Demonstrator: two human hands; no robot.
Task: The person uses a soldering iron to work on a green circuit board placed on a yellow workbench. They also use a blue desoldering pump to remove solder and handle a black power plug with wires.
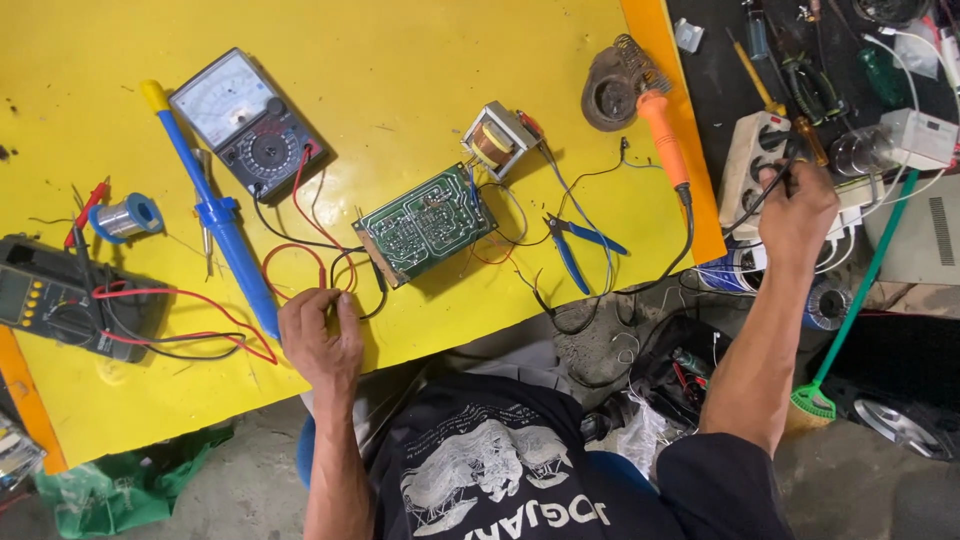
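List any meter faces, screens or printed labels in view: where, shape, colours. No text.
Analog multimeter: upper left of yellow table, grey-black, pale rectangular dial face.
Digital multimeter: left edge, black, greyish screen, yellow buttons.
White graphic print: on the person's black shirt, bottom centre.
No packages or signs.

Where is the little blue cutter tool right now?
The blue-handled cutters lie on the yellow table, just right of the green circuit board and below the small transformer, between the person's two hands.
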